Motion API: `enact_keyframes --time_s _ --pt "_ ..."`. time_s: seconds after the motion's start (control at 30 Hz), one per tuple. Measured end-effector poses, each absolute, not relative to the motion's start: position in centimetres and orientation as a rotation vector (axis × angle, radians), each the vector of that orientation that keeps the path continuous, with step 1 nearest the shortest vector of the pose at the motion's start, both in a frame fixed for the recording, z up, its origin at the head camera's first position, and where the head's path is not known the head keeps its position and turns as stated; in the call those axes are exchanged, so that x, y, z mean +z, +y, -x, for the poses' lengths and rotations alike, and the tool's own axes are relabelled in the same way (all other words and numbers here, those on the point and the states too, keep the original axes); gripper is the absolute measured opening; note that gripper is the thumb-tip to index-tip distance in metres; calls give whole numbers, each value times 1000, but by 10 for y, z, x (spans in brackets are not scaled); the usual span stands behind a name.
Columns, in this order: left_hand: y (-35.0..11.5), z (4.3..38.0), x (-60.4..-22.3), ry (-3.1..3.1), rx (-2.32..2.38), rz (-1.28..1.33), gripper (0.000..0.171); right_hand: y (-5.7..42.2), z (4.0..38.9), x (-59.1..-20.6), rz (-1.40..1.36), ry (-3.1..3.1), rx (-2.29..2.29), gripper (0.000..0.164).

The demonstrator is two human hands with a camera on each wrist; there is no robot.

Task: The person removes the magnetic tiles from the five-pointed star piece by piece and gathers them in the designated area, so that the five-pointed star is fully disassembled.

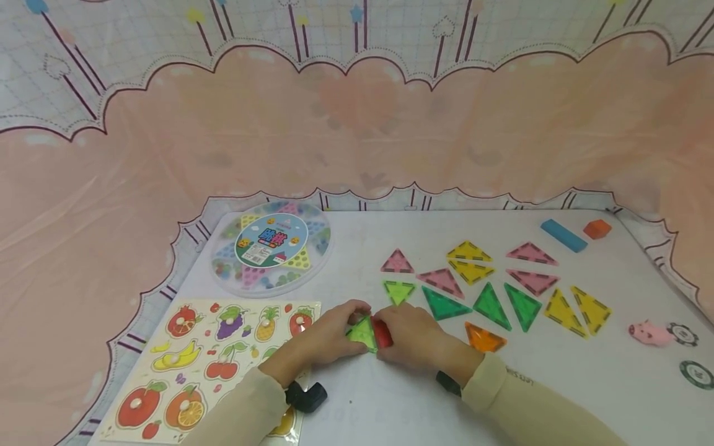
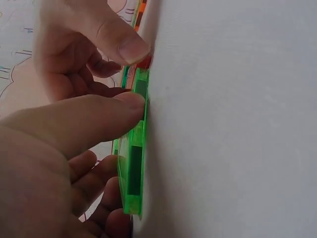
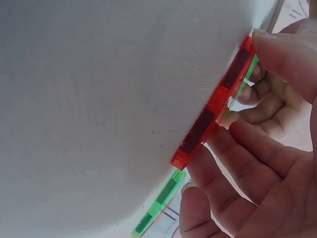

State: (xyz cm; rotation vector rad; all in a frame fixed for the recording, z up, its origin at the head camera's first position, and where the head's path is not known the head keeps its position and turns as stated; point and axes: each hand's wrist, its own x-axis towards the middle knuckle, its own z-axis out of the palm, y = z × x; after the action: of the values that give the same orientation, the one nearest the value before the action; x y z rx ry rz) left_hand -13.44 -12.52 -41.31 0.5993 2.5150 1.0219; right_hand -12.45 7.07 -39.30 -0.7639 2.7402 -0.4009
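At the middle of the table my left hand (image 1: 333,334) pinches a light green triangular magnetic tile (image 1: 362,335), thumb on its near edge. Right beside it, my right hand (image 1: 414,337) grips a red triangular magnetic tile (image 1: 382,333) between thumb and fingers. The two tiles are side by side; whether their edges touch is hard to tell. In the right wrist view, dark magnets show along the red tile's edge (image 3: 213,109). Another light green triangle (image 1: 398,291) lies just beyond the right hand, with a pink triangle (image 1: 397,261) behind it.
More triangular tiles lie to the right: green (image 1: 491,306), yellow (image 1: 470,271), pink (image 1: 532,280) and orange (image 1: 484,337). A fruit puzzle board (image 1: 195,328) and a round game box (image 1: 312,272) are left. Far right are a blue block (image 1: 564,235), orange block (image 1: 597,229) and pink pig (image 1: 649,333).
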Motion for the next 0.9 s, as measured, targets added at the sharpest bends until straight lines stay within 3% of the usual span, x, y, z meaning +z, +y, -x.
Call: enact_keyframes --time_s 0.37,0.9 --pt "-126 142 -410 2583 993 -552 67 99 121 -381 621 2765 -464 62" --pt "-115 188 -404 2773 833 -514 66 136 107 -380 461 2813 -462 67"
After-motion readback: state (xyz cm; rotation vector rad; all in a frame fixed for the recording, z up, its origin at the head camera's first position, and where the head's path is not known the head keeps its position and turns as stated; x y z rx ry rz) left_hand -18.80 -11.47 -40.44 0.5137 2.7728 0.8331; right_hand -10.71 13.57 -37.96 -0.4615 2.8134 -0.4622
